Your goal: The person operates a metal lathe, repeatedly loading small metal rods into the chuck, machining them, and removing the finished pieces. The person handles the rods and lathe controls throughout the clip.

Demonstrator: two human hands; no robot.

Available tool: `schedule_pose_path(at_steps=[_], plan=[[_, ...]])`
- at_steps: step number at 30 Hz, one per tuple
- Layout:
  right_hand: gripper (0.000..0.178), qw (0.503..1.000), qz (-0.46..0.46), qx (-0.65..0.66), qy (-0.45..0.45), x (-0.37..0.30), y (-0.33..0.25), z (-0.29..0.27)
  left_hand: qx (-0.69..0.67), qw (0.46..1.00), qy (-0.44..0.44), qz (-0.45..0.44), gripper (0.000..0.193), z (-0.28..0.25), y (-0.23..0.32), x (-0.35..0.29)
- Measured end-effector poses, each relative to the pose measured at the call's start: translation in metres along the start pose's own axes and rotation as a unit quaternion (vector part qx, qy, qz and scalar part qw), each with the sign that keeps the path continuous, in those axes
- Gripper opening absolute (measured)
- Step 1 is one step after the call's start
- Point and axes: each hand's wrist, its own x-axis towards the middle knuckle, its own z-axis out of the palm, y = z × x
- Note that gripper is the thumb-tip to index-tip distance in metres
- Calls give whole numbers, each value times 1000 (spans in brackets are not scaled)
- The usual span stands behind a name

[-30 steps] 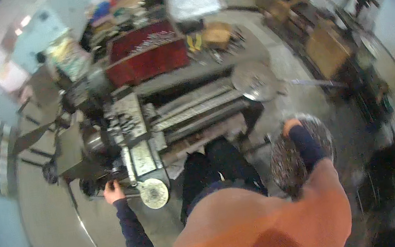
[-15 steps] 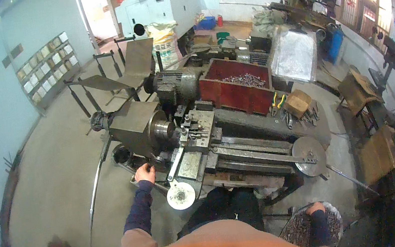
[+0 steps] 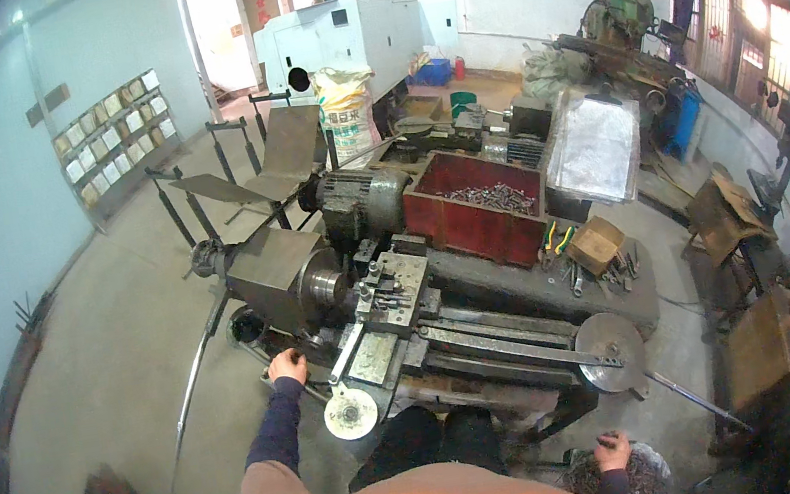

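Note:
My left hand (image 3: 288, 366) is closed at the front of a small lathe (image 3: 377, 351), below its headstock. Its fingers curl around something dark that I cannot make out. To its right, a pale round handwheel disc (image 3: 351, 413) sits at the end of the cross slide (image 3: 375, 356). Low on the right, my right hand (image 3: 612, 451) is raised over a round pan (image 3: 660, 465) of small dark metal pieces. Its fingers are closed, with a small dark thing at the fingertips too small to name. The spindle (image 3: 325, 285) shows ahead of the left hand.
Behind the lathe stands a red metal bin (image 3: 474, 231) with many small metal parts. Pliers (image 3: 550, 243), a cardboard box (image 3: 596, 245) and tools lie right of it. A long rod (image 3: 194, 381) slants on the left; another lever (image 3: 697, 401) juts out on the right.
My right hand has risen out of the metal pieces and moved slightly left. The left hand stays by the lathe front. My view has tilted a little.

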Motion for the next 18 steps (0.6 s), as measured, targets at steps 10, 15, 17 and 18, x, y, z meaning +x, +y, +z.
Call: schedule_pose_path(at_steps=[10, 15, 17, 18], plan=[[47, 882, -444, 138, -77, -7, -251, 55, -204, 947, -82, 233, 21, -60, 45, 4], [49, 818, -529, 172, -143, -32, -347, 82, -341, 885, -218, 229, 17, -124, 134, -46], [48, 806, -539, 185, -161, -43, -363, 86, -353, 847, -284, 277, 18, -126, 156, -55], [48, 800, -544, 188, -172, -47, -369, 86, -378, 829, -264, 317, 18, -119, 163, -62]])
